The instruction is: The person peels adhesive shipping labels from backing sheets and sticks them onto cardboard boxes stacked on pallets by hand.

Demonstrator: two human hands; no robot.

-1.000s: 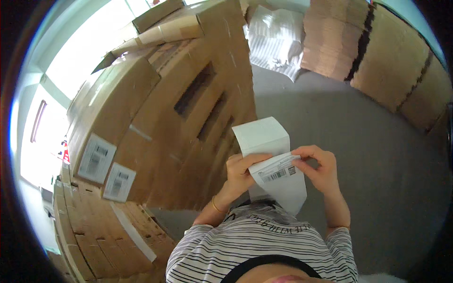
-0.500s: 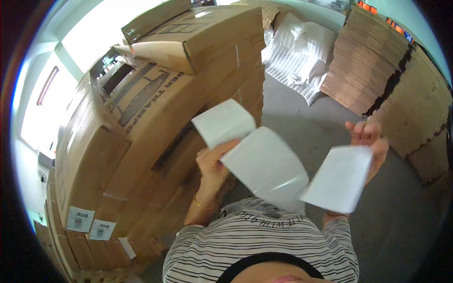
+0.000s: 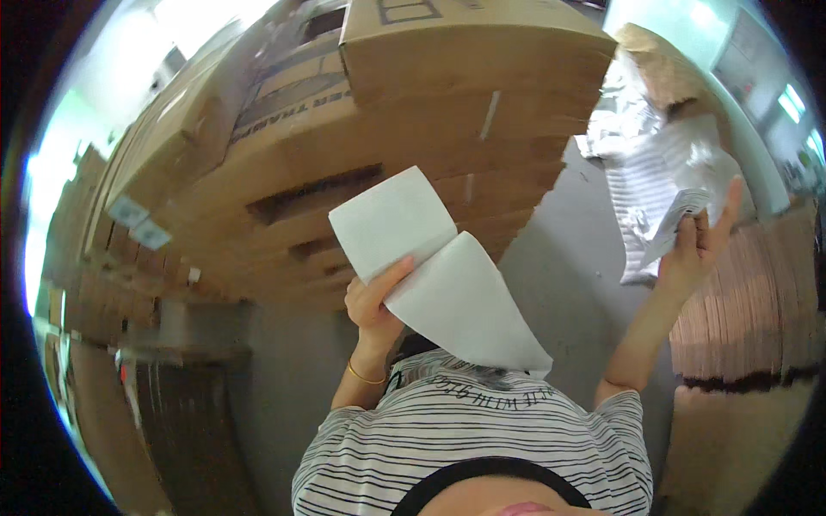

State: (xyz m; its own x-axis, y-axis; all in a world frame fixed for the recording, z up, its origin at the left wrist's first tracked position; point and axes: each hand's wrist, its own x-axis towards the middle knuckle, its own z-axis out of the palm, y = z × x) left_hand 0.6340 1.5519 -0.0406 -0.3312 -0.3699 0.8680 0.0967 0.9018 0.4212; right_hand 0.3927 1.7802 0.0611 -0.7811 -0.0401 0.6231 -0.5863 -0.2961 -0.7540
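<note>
White paper strip (image 3: 456, 288) extends above and to the right of the left hand (image 3: 376, 301), which grips its edge, thumb on top. Well apart, the right hand (image 3: 693, 245) grips a smaller label (image 3: 674, 225).

We see smooth, matt white paper on the label strip (image 3: 469, 297); loose label (image 3: 674, 225) looks like paper too. Cartons (image 3: 490, 67): matt brown cardboard. Cardboard stack (image 3: 744, 301): rough, ridged edges. We read crinkled, glossy plastic on the ribbed sheet (image 3: 631, 193), matt cloth on the striped T-shirt (image 3: 465, 434), shiny gold-toned metal on the bangle (image 3: 365, 378).
</note>
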